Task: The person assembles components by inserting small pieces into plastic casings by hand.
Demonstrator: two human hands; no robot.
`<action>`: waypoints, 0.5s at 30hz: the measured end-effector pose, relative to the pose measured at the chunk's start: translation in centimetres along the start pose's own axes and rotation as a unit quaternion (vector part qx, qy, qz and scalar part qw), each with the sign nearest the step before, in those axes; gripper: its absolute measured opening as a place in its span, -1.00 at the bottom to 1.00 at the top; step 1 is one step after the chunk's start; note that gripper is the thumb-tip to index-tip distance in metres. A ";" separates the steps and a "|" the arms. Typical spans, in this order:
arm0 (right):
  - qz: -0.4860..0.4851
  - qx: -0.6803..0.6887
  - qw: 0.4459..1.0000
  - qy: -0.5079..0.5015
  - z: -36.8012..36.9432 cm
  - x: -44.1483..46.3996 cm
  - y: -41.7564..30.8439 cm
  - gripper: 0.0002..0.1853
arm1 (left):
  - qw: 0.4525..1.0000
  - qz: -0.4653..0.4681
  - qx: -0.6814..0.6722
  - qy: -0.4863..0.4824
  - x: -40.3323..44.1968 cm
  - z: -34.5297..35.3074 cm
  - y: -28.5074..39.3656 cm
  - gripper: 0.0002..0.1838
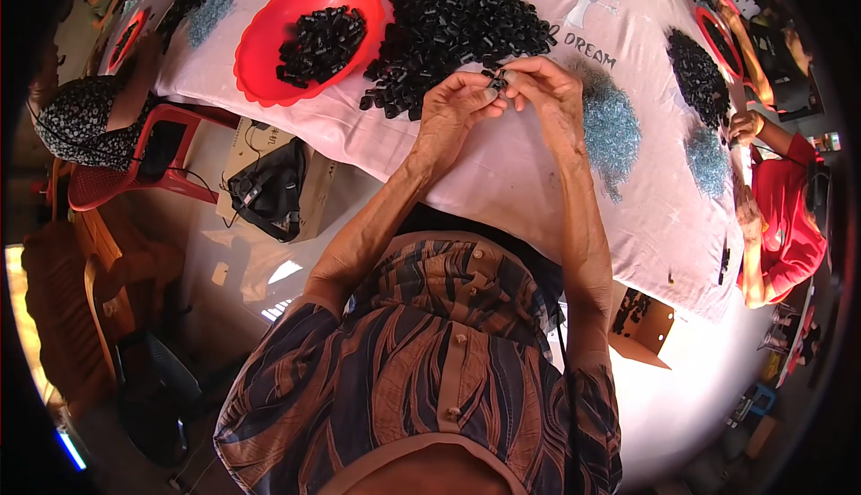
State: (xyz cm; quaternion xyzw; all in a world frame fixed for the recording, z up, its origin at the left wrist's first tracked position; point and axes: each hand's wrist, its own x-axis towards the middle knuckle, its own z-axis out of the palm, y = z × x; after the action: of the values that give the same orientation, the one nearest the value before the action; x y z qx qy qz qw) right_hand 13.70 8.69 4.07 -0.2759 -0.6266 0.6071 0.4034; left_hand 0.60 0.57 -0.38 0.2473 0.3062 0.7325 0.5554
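Observation:
My left hand (459,111) and my right hand (549,99) meet over the near side of the cloth-covered table. Between their fingertips is a small black piece (494,82), pinched from both sides. Fingers cover most of it, so its exact kind does not show. Just beyond my hands spreads a big heap of short black cylindrical pieces (466,24). A red scalloped basin (254,51) to the left holds a smaller pile of black pieces (325,44). Right of my right hand lies a heap of tiny silvery-blue bits (612,132), too small to name.
A person in a red top (789,217) works at the table's right side, near another black heap (696,78). On the left stand a red chair (170,150) and a cardboard box (314,195) with a black bag (269,188). An open carton (641,325) sits below the table edge.

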 end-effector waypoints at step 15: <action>-0.024 -0.111 0.993 -0.035 0.3 -0.3 -0.7 -0.82 | 1.000 0.005 0.004 0.011 -0.1 0.0 0.1 -0.90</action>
State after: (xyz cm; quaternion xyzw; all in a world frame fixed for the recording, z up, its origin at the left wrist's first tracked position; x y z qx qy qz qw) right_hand 13.71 8.21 4.71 -0.2829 -0.7103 0.5330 0.3624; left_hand 0.55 0.50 -0.34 0.2433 0.3142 0.7368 0.5470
